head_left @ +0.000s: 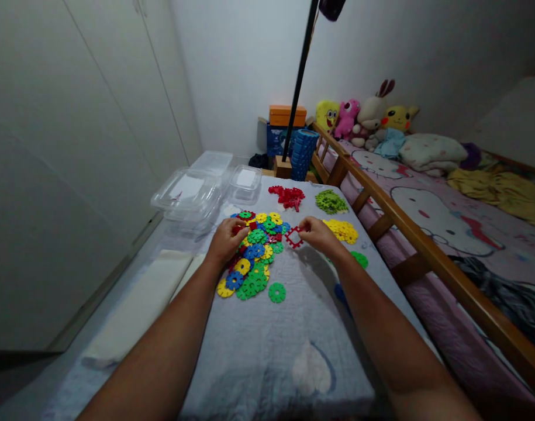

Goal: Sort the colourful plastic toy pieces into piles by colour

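Note:
A red square building piece point(294, 237) with a toothed edge and an open middle is pinched between the fingertips of my right hand point(315, 233), just above the cloth. My left hand point(227, 238) is at the left side of a mixed pile of notched plastic discs point(256, 252) in green, yellow and blue. Its fingers are curled closed among the pieces. Some red shows at the fingertips, but I cannot make out what they hold. A few red pieces lie in the pile too. One green disc point(276, 292) rests apart, near the pile's front right.
Sorted heaps of red pieces point(288, 197), light green pieces point(331, 202) and yellow discs point(342, 231) lie along the back and right. Clear plastic boxes point(192, 193) stand back left, behind a folded cream cloth point(140, 304). A wooden bed rail point(407, 251) borders the right side.

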Demonstrator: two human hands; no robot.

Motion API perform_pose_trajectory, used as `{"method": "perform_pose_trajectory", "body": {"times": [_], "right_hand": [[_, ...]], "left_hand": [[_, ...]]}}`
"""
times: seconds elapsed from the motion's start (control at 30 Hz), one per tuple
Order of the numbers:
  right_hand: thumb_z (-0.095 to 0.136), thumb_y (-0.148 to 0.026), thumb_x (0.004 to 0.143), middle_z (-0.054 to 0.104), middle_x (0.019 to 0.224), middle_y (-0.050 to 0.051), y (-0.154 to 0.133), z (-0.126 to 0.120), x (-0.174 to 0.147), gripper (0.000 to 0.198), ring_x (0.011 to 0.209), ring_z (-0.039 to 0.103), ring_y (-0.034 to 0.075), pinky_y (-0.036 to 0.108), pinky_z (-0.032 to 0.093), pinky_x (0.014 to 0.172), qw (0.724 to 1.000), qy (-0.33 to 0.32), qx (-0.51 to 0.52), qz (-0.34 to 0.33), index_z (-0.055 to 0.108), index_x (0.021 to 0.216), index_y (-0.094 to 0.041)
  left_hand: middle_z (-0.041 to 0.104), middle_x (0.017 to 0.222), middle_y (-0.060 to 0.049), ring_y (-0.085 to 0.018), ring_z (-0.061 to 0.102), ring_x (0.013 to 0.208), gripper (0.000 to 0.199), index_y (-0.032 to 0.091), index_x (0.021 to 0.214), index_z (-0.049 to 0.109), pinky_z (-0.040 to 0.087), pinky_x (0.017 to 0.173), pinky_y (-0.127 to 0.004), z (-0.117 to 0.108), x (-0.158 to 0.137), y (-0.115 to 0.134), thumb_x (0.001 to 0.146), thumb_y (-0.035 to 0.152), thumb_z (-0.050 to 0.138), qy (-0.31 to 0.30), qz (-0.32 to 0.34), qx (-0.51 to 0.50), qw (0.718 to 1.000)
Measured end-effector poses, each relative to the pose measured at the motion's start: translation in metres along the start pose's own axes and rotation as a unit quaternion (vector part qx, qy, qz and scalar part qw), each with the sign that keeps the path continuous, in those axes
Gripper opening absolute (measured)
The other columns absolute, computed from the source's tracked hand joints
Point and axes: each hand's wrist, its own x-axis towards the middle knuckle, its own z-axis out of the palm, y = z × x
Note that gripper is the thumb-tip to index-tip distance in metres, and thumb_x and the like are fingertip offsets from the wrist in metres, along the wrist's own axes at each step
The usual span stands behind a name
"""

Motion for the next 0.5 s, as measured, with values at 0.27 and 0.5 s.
{"method": "perform_pose_trajectory", "body": {"times": [0.27, 0.5], "right_hand": [[0.059, -0.022, 0.067, 0.061, 0.070, -0.002, 0.030, 0.008, 0.085, 0.010, 0.069, 0.058, 0.017, 0.026, 0.045, 0.066, 0.974, 0.190, 0.103, 0.064, 0.059, 0.078, -0.021], [0.056, -0.016, 0.067, 0.064, 0.075, 0.000, 0.028, 0.018, 0.129, 0.017, 0.065, 0.060, 0.015, 0.025, 0.049, 0.064, 0.950, 0.235, 0.155, 0.134, 0.061, 0.084, -0.019]], "left_hand": [[0.067, 0.116, -0.008, -0.027, 0.061, 0.117, 0.028, 0.023, 0.101, 0.070, 0.046, 0.108, -0.045, 0.004, 0.002, -0.005, 0.086, 0.044, 0.060, -0.034, -0.003, 0.037, 0.999], [0.067, 0.123, -0.008, -0.031, 0.060, 0.120, 0.034, 0.024, 0.111, 0.069, 0.045, 0.107, -0.049, 0.006, 0.002, -0.004, 0.084, 0.043, 0.065, -0.069, -0.004, 0.111, 0.991]]}}
